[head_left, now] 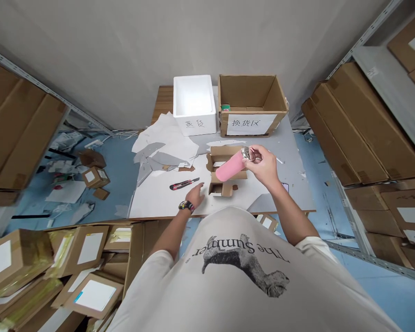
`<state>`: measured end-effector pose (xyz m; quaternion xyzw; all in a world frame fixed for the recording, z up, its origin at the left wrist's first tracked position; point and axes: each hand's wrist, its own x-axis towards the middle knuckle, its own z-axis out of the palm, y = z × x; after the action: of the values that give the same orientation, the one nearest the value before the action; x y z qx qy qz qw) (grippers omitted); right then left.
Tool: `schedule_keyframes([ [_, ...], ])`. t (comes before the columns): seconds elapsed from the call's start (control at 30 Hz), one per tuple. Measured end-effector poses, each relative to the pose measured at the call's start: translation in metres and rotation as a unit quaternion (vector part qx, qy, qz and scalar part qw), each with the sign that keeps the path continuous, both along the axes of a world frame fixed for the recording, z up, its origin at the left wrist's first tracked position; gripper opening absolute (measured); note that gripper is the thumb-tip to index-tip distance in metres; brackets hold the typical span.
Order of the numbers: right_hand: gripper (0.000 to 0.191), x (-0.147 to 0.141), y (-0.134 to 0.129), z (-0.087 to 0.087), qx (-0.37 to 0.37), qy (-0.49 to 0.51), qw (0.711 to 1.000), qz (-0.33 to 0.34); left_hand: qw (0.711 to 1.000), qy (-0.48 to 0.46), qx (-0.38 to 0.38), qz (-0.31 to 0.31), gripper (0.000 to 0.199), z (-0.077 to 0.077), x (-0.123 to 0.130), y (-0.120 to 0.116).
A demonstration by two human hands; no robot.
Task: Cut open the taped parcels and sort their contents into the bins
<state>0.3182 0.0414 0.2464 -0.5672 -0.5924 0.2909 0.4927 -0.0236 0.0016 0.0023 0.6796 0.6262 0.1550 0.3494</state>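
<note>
A pink thermos bottle [230,167] with a silver cap is held tilted in the air by my right hand [263,166], whose fingers pinch the cap end. Beneath it, an opened brown cardboard box [228,151] lies on the table, and a smaller open carton part [221,189] sits at its near side. My left hand [195,195] rests on the white sheet near the table's front edge, fingers stretched out and holding nothing. Just beyond that hand lies a red and black box cutter [184,184] with its blade out.
At the table's back stand a white foam box [195,122] and a labelled cardboard box [252,106]. Crumpled white paper [166,138] covers the left side. Shelves with cartons [352,124] flank the right; taped parcels [90,249] pile up at lower left.
</note>
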Motion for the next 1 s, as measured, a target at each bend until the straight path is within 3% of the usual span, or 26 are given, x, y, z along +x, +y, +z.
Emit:
schedule_keyframes([
  [0.1,0.03,0.009,0.012,-0.005,0.001,0.04,0.999,-0.015,0.987,-0.067,0.086,0.121,0.046,0.049,-0.023,0.019],
  [0.17,0.032,0.012,0.021,-0.007,0.007,0.06,0.998,-0.005,0.972,-0.143,0.134,0.13,0.05,0.093,-0.019,0.039],
  [0.27,0.039,0.01,0.037,0.001,0.002,0.089,0.994,0.064,0.96,-0.253,0.117,0.0,0.061,0.16,0.012,0.072],
  [0.33,0.046,0.003,0.046,0.01,-0.015,0.117,0.985,0.123,0.928,-0.353,0.006,-0.117,0.072,0.194,0.039,0.087],
  [0.4,0.054,-0.007,0.053,0.017,-0.042,0.154,0.973,0.168,0.871,-0.433,-0.126,-0.193,0.082,0.216,0.064,0.093],
  [0.47,0.062,-0.019,0.056,0.019,-0.071,0.196,0.961,0.18,0.818,-0.49,-0.208,-0.217,0.089,0.225,0.085,0.09],
  [0.53,0.066,-0.03,0.058,0.015,-0.088,0.237,0.955,0.153,0.795,-0.531,-0.223,-0.19,0.092,0.223,0.1,0.084],
  [0.6,0.07,-0.037,0.058,0.008,-0.09,0.266,0.953,0.112,0.806,-0.547,-0.184,-0.13,0.087,0.215,0.111,0.081],
  [0.67,0.072,-0.039,0.056,0.001,-0.091,0.28,0.952,0.089,0.835,-0.531,-0.121,-0.076,0.076,0.206,0.117,0.08],
  [0.73,0.071,-0.039,0.054,-0.003,-0.099,0.286,0.948,0.099,0.852,-0.511,-0.088,-0.065,0.072,0.202,0.119,0.081],
  [0.87,0.071,-0.039,0.05,-0.004,-0.127,0.307,0.934,0.128,0.823,-0.534,-0.147,-0.13,0.079,0.204,0.118,0.078],
  [0.93,0.072,-0.042,0.051,-0.005,-0.141,0.315,0.931,0.119,0.812,-0.546,-0.163,-0.127,0.084,0.206,0.116,0.075],
  [1.0,0.073,-0.045,0.053,-0.006,-0.147,0.316,0.931,0.106,0.819,-0.547,-0.146,-0.095,0.082,0.206,0.114,0.074],
])
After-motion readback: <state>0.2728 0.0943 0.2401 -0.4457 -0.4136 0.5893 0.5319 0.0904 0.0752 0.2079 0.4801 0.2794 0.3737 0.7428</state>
